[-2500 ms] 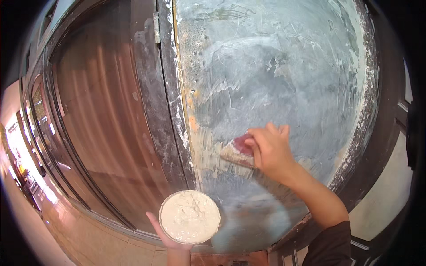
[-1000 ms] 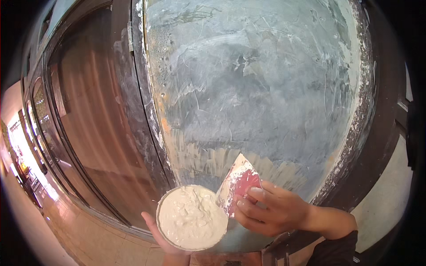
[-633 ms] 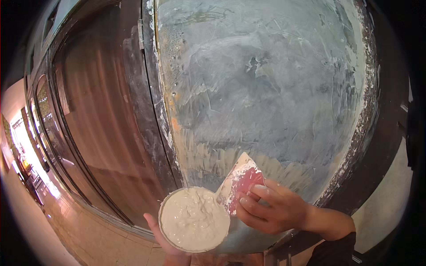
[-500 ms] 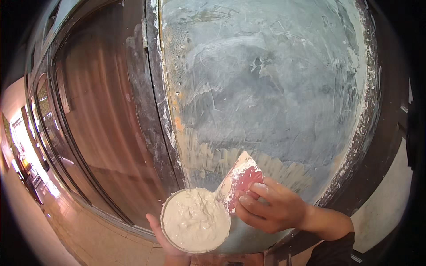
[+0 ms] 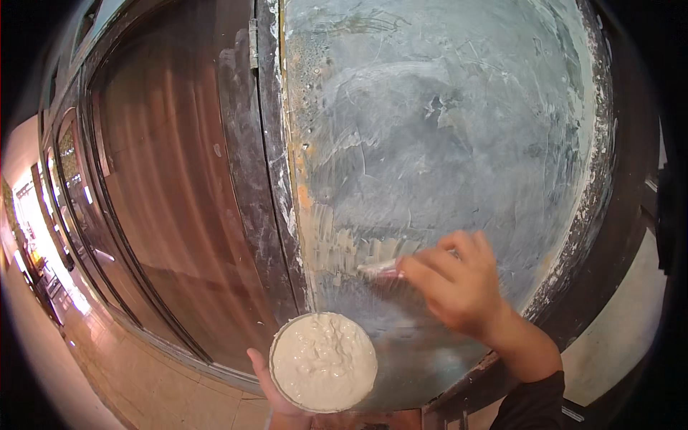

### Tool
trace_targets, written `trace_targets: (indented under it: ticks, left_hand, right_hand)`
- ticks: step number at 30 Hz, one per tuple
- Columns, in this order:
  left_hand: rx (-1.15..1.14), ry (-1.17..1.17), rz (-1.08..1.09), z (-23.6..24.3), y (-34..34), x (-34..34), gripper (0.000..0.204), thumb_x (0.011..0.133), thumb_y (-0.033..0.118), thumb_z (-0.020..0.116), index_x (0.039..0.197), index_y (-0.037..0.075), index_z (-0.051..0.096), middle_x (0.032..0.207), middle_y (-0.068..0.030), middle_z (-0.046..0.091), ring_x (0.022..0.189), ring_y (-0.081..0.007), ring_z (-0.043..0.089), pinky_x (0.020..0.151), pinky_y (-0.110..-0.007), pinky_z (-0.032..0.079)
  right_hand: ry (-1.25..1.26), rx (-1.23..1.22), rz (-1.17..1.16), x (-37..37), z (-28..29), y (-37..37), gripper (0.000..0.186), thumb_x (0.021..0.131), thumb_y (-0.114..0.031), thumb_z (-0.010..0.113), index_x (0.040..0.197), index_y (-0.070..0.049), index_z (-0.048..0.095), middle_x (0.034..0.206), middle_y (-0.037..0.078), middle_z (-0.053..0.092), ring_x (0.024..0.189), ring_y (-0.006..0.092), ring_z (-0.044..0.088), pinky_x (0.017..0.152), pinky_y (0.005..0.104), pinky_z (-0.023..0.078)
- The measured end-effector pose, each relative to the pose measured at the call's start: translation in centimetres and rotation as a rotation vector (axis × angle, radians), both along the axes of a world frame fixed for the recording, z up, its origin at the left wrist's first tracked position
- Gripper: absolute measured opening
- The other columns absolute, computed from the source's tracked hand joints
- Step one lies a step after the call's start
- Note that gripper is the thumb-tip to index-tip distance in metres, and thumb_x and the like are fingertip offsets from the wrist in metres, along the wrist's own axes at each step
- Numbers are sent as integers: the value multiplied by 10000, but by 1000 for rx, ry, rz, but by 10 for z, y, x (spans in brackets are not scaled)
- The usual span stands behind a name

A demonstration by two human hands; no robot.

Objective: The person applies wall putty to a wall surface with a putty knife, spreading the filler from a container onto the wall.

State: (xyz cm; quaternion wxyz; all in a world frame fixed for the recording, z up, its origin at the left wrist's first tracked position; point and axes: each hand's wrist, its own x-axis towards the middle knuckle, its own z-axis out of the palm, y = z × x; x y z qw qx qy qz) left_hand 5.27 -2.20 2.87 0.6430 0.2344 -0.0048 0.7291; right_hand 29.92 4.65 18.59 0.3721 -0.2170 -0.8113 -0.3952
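Note:
My left hand [image 5: 275, 390] supports a round tub [image 5: 275, 378] from below and the side, its thumb standing out at the left. Thick cream-coloured putty [image 5: 326, 358] fills the tub close to the brim. In my right hand [image 5: 462, 290], slightly smeared by motion, is a flat putty spreader [image 5: 381, 271], now seen almost edge-on. Putty coats its leading edge, which lies at or very near the grey-green wall [image 5: 444, 186]; contact is hard to judge. Beige putty strokes [image 5: 344, 247] mark the wall's lower part beside the spreader.
Left of the wall runs a dark wooden frame [image 5: 247, 158] with a hinge [image 5: 253, 44], next to brown glazed panels [image 5: 158, 179]. A chipped dark trim [image 5: 584, 208] borders the wall at the right. Tiled floor [image 5: 172, 383] shows at lower left, with a bright opening beyond.
My right hand has lifted the spreader from the tub's rim up to the wall and turned it edge-on. The tub has shifted slightly right in view, still in my left hand.

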Motion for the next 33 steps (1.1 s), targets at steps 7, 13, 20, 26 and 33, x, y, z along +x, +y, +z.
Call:
trace_targets:
  ticks: [7, 13, 20, 26, 33]
  left_hand:
    - [-51, -49, 8, -5, -1, -16, 950, 1008, 796, 301, 1485, 7, 534, 1495, -208, 574, 1329, -404, 585, 1111, -571, 492]
    - [-140, -3, 127, -7, -1, -23, 923, 1018, 778, 314, 1466, 7, 550, 1478, -196, 590, 1313, -389, 597, 1109, -544, 500]
    - [-91, -43, 130, -6, 0, -30, 894, 1018, 766, 345, 1462, 21, 559, 1473, -189, 596, 1315, -388, 596, 1103, -549, 504]
    - [-120, -75, 104, -7, 4, -33, 886, 1022, 760, 341, 1460, 21, 561, 1471, -192, 598, 1312, -387, 599, 1086, -558, 516]
    - [-220, -85, 171, -14, 9, -37, 877, 1024, 754, 345, 1449, 21, 573, 1459, -191, 606, 1291, -386, 609, 1076, -553, 519]
  right_hand:
    - [228, -81, -104, -13, 12, 32, 120, 915, -131, 745, 1020, -165, 697, 763, -43, 618, 757, 187, 539, 701, 383, 306]
    - [339, -171, -70, -24, 10, 47, 148, 896, -123, 758, 1035, -151, 716, 764, -36, 664, 756, 206, 566, 718, 396, 319]
    - [423, -227, -86, -24, 20, 52, 166, 940, -136, 731, 1105, -126, 736, 880, -19, 750, 796, 220, 602, 756, 401, 331]
    - [361, -262, -140, -26, 13, 51, 142, 947, -137, 723, 1087, -122, 735, 899, -20, 756, 803, 224, 606, 770, 396, 330]
    - [459, -249, -59, -26, 13, 51, 119, 954, -161, 731, 1066, -122, 743, 911, -22, 765, 798, 217, 603, 768, 394, 320]
